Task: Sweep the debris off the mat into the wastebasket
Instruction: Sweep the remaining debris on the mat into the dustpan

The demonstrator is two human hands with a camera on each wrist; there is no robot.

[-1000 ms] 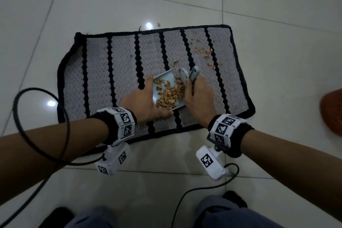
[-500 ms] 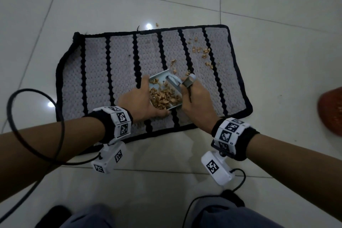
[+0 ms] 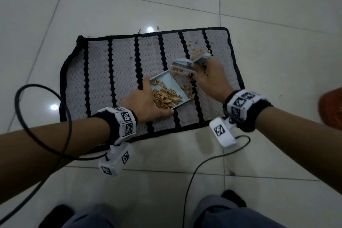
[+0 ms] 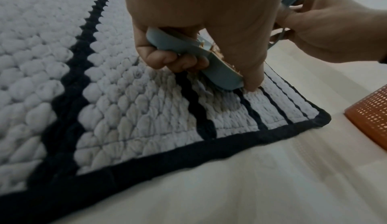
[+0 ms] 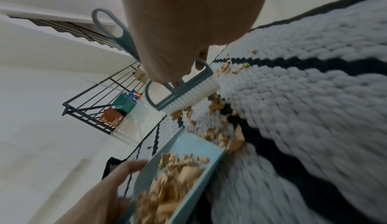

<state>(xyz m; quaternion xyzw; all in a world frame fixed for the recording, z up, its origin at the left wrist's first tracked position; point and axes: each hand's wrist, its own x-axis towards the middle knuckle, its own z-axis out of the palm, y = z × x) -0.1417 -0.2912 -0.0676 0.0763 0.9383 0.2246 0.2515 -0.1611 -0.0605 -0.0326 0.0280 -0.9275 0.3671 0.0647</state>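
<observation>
A grey mat (image 3: 103, 72) with black stripes lies on the tiled floor. My left hand (image 3: 148, 98) grips the near side of a light blue dustpan (image 3: 167, 83) lying on the mat, with a heap of tan debris (image 3: 166, 97) inside. In the left wrist view the fingers curl under the dustpan (image 4: 188, 45). My right hand (image 3: 205, 72) grips a small blue brush (image 3: 182, 65) at the pan's far right lip. Its white bristles (image 5: 194, 93) touch loose debris (image 5: 220, 128) on the mat. More crumbs (image 3: 199, 51) lie beyond the brush. An orange wastebasket (image 3: 331, 105) stands at the right edge.
Black cables (image 3: 42, 135) loop over the floor by my left arm and between my knees. One crumb (image 3: 158, 32) lies on the tiles beyond the mat. In the right wrist view a dark railing (image 5: 87, 105) with green and orange baskets stands far off.
My right hand has carried the brush away from over the dustpan, farther out and to the right on the mat. The left hand and dustpan have stayed almost in place.
</observation>
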